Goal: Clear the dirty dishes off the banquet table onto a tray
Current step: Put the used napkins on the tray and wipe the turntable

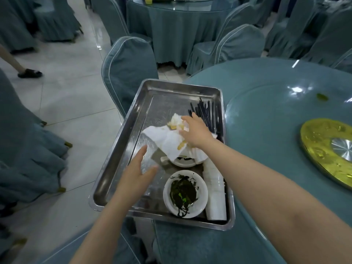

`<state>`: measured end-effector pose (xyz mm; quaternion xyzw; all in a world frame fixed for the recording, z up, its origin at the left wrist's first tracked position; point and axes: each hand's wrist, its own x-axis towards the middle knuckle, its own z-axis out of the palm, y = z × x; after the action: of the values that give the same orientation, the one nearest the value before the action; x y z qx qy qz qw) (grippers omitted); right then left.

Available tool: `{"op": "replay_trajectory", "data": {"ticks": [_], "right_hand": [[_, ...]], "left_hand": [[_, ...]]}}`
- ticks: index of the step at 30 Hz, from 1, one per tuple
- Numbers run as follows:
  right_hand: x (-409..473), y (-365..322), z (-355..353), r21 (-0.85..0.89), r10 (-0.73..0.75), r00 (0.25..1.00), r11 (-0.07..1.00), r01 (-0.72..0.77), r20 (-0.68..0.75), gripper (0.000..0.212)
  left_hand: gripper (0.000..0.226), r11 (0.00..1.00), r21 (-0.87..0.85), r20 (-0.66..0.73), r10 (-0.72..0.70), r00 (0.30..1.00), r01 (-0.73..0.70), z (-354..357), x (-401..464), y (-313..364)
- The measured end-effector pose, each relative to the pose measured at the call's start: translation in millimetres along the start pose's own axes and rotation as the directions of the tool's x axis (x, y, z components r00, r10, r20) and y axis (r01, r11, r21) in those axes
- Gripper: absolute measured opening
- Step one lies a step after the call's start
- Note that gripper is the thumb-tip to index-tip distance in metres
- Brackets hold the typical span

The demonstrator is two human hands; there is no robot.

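Here the right hand [194, 130] rests on the stained white napkins [167, 140] in the steel tray [118, 159], fingers spread over them; the left hand [137, 172] hovers flat and empty just beside the dirty bowl [185, 193].

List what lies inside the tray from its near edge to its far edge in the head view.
Bowl with dark green leftovers → stained white napkins under the right hand → black chopsticks.
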<state>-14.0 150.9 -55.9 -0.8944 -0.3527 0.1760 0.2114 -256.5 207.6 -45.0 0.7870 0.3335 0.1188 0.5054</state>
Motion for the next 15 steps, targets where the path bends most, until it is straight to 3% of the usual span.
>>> {"op": "replay_trajectory", "data": {"ticks": [8, 15], "right_hand": [[-55, 16, -15, 0.091, -0.080, 0.994, 0.992, 0.086, -0.073, 0.050], [-134, 80, -47, 0.035, 0.051, 0.989, 0.998, -0.046, -0.136, 0.049]], "left_hand": [[0.067, 0.996, 0.079, -0.021, 0.032, 0.999, -0.030, 10, 11, 19], [0.068, 0.986, 0.094, 0.167, 0.119, 0.979, -0.136, 50, 2, 59]]}}
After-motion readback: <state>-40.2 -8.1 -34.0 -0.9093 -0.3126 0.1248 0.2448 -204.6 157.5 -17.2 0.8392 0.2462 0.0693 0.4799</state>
